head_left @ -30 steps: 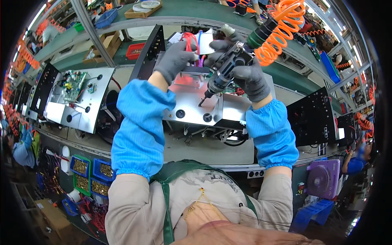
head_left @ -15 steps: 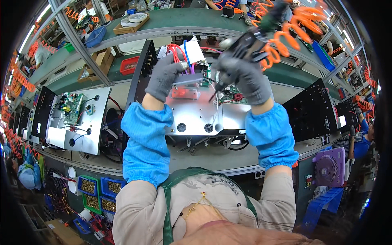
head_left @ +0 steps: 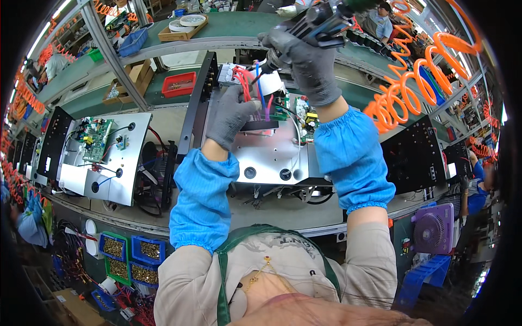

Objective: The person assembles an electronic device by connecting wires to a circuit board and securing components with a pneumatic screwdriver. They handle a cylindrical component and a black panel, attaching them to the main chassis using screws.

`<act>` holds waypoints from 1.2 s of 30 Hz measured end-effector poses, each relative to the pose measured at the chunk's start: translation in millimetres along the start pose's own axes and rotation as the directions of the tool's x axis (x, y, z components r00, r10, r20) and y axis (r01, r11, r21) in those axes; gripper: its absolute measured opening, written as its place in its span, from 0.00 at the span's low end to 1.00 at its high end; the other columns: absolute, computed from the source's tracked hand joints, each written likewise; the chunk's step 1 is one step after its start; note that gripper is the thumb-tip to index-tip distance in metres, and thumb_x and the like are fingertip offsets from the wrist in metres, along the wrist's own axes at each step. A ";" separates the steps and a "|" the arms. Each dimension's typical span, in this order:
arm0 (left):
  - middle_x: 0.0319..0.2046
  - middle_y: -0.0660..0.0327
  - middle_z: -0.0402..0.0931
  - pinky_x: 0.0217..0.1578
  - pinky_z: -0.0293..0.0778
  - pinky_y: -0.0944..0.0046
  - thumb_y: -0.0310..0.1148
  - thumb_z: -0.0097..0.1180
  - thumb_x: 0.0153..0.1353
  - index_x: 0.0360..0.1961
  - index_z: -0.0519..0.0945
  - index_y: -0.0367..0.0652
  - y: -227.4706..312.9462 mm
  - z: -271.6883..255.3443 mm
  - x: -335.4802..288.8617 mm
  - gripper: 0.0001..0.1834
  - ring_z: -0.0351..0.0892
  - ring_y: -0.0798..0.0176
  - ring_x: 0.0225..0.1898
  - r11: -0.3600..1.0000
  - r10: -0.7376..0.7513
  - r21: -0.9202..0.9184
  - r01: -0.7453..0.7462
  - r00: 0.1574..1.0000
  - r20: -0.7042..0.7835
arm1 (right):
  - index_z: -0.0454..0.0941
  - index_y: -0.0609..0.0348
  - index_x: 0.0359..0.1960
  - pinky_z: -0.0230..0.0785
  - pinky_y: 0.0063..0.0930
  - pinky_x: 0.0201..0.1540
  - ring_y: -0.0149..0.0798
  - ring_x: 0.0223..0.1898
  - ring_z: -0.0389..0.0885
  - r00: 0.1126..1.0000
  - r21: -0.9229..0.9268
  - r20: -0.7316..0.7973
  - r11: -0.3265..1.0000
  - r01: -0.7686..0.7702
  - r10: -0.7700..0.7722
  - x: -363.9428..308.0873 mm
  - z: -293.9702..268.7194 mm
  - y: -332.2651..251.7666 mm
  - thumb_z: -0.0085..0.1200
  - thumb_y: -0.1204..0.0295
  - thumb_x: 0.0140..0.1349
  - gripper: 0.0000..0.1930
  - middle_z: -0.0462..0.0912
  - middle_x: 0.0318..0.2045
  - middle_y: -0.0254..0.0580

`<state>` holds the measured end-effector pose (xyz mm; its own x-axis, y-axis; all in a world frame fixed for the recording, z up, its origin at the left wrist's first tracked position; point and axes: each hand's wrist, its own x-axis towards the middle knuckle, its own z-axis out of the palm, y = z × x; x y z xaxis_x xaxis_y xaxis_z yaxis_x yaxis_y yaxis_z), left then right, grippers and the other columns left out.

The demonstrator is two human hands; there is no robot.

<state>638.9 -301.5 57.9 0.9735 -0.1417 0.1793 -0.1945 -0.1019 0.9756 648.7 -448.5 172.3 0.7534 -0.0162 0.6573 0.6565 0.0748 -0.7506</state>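
On the bench [head_left: 255, 211], the silver chassis [head_left: 262, 157] lay face-up, presumably for access. The power driver [head_left: 310, 26] slanted above it, grasped in my right hand [head_left: 311, 65], seemingly for control; my left hand [head_left: 229, 118] curled by red wires [head_left: 242, 81] (gripping or merely steadying, I couldn't tell remotely).
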 end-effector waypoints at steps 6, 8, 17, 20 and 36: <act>0.24 0.65 0.74 0.24 0.68 0.72 0.29 0.59 0.49 0.35 0.77 0.38 6.9 2.0 4.4 0.12 0.71 0.74 0.23 0.993 -0.085 -0.077 0.093 0.991 0.103 | 0.72 0.55 0.41 0.71 0.25 0.31 0.31 0.28 0.77 0.886 -0.536 0.261 0.706 0.463 -0.383 21.8 17.7 14.7 0.55 0.69 0.55 0.13 0.79 0.30 0.35; 0.24 0.65 0.74 0.25 0.69 0.72 0.29 0.58 0.50 0.35 0.77 0.39 3.1 3.2 4.8 0.11 0.71 0.73 0.24 0.982 -0.115 -0.128 0.138 0.979 0.171 | 0.70 0.51 0.44 0.72 0.29 0.35 0.36 0.30 0.79 0.819 -0.693 0.378 0.454 0.560 -0.432 37.6 14.0 20.0 0.57 0.67 0.52 0.17 0.79 0.31 0.35; 0.27 0.65 0.70 0.35 0.68 0.68 0.25 0.54 0.50 0.35 0.71 0.41 -27.9 13.2 16.5 0.10 0.69 0.69 0.30 0.983 0.151 -0.124 -0.135 0.980 0.128 | 0.75 0.62 0.25 0.71 0.20 0.26 0.27 0.23 0.77 0.990 0.027 0.096 0.994 0.104 -0.106 6.4 -7.3 -11.4 0.62 0.73 0.50 0.08 0.78 0.23 0.34; 0.26 0.63 0.70 0.35 0.69 0.67 0.25 0.51 0.52 0.35 0.70 0.41 -43.2 14.1 24.3 0.08 0.69 0.69 0.29 0.981 0.191 -0.030 -0.189 0.978 0.082 | 0.77 0.62 0.28 0.71 0.21 0.26 0.27 0.25 0.77 0.991 -0.023 0.076 0.994 -0.108 0.110 -34.2 -21.5 -45.8 0.56 0.76 0.56 0.03 0.78 0.25 0.35; 0.34 0.61 0.78 0.36 0.70 0.72 0.18 0.42 0.52 0.34 0.76 0.39 -34.7 15.3 26.7 0.12 0.72 0.73 0.31 0.993 0.111 -0.056 -0.108 0.993 0.050 | 0.78 0.65 0.36 0.72 0.25 0.30 0.32 0.27 0.72 0.989 0.033 0.129 0.996 -0.079 0.074 -59.9 -64.8 10.4 0.51 0.74 0.58 0.08 0.72 0.25 0.36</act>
<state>669.8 -316.8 27.0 0.9387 -0.2012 0.2800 -0.2918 -0.0311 0.9560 612.8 -511.4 120.7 0.7888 0.1178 0.6033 0.5935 0.1091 -0.7974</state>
